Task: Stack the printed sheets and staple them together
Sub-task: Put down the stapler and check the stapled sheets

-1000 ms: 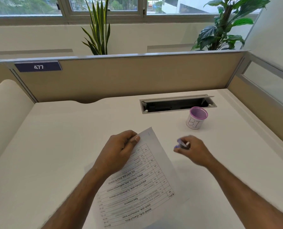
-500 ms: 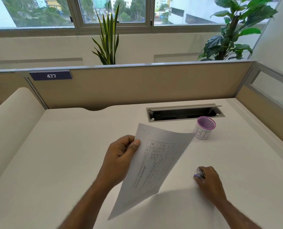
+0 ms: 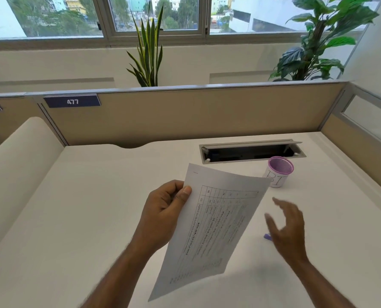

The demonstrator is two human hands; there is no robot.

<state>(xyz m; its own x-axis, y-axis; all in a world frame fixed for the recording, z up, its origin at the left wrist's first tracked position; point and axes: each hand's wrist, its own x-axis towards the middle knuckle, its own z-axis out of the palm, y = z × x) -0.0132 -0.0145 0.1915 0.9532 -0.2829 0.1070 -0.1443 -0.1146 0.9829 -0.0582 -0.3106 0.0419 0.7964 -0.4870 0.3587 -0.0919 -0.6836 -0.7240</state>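
My left hand (image 3: 164, 208) grips the printed sheets (image 3: 209, 230) by their left edge, thumb on top, and holds them tilted above the white desk (image 3: 85, 207). The print shows a table and lines of text. To the right of the sheets my right hand (image 3: 286, 225) hovers with its fingers spread and nothing in it. A small purple stapler (image 3: 267, 236) lies on the desk just beneath that hand, mostly hidden by the palm.
A purple-rimmed white cup (image 3: 278, 172) marked "BI" stands at the back right, in front of an open cable tray slot (image 3: 249, 151). Beige partition panels (image 3: 185, 114) close the desk at the back and right. A rolled white sheet (image 3: 18, 163) lies along the left.
My right hand has set the stapler down on the desk and lifted off it with fingers spread. My left hand has raised the sheets from flat on the desk into the air.
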